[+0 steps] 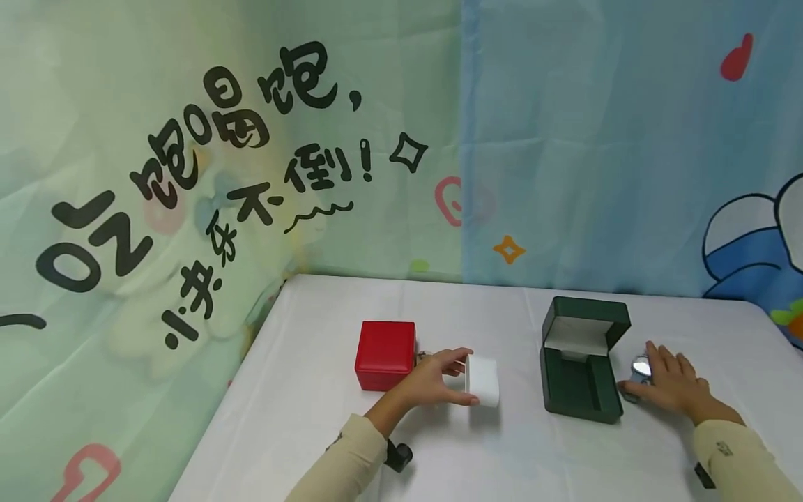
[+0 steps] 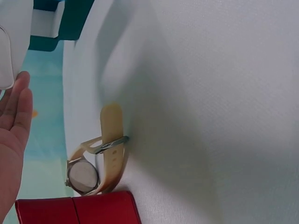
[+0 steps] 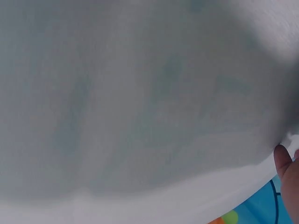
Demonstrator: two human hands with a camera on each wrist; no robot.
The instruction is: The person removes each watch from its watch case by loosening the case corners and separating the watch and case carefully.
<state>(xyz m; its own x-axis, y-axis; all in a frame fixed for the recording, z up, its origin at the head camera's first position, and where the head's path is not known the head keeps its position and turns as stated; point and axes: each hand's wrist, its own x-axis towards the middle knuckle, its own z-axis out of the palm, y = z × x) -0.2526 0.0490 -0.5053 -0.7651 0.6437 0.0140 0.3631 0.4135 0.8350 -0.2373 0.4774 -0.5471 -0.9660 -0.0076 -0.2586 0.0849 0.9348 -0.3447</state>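
Note:
My left hand pinches a white, rounded-edged block between thumb and fingers, above the table. Part of the white block also shows at the left wrist view's edge. To the right, my right hand has its thumb and fingers spread about a watch with a shiny round face; contact is hard to judge. Only the thumb side of the right hand appears in the right wrist view. Between the hands stands a dark green box, its lid raised.
A closed red box sits left of the left hand. Beside it lies a watch with a tan strap, buckled into a loop. The white-covered table meets printed cloth hangings at the back.

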